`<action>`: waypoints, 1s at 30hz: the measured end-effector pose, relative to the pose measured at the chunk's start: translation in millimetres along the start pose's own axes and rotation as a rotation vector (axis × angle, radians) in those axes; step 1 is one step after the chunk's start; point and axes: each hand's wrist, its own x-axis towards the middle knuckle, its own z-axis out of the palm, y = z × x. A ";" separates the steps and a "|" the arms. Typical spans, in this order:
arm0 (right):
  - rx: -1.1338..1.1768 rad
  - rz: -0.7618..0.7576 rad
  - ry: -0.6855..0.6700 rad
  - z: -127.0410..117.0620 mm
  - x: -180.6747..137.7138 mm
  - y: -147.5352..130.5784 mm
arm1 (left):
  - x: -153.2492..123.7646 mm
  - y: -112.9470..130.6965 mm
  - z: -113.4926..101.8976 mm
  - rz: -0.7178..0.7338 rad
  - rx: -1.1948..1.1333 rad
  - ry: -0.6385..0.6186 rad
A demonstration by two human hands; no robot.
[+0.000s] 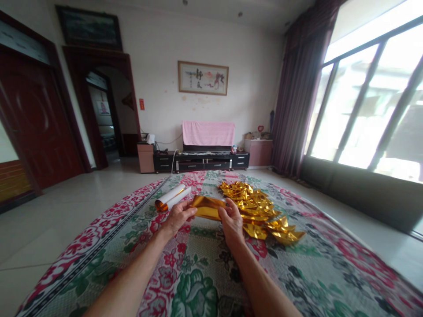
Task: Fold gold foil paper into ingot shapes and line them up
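The gold sheet [206,211] is in front of the person, above the cloth [194,290]; whether it touches the cloth, I cannot tell. The left hand [178,215] grasps its end at nine o'clock, and the right hand [233,223] grasps its end at three o'clock. Both hands pinch, so neither is released and neither is clenched into a fist. Between them the sheet forms a wide band; its upper part looks darker and its lower part brighter, so I think that it has a fold along its length.

Taking the sheet as the centre of the clock, gold pieces [254,203] with pointed ends are heaped from about one to four o'clock, near the right hand. At ten o'clock, beyond the left hand, lies a roll [172,196], white outside and orange-gold inside, apart from the pieces.

In my judgement, the step in hand is the folding of this sheet, rather early, because it has not yet the pointed shape of the pieces. The next move calls, I believe, for holding both ends level, matching the edges with care and pressing the crease firmly, without wrinkling the shiny material
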 end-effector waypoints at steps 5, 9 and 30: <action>0.073 0.100 -0.072 -0.7 -1.6 -4.8 | -0.1 0.3 -2.1 -0.021 -0.019 -0.042; 0.151 0.117 -0.177 0.7 -4.5 -8.6 | -2.7 2.5 -4.1 -0.047 -0.056 -0.115; 0.176 0.247 -0.343 0.6 -12.1 -17.4 | 6.1 -4.5 -13.9 0.034 -0.151 0.029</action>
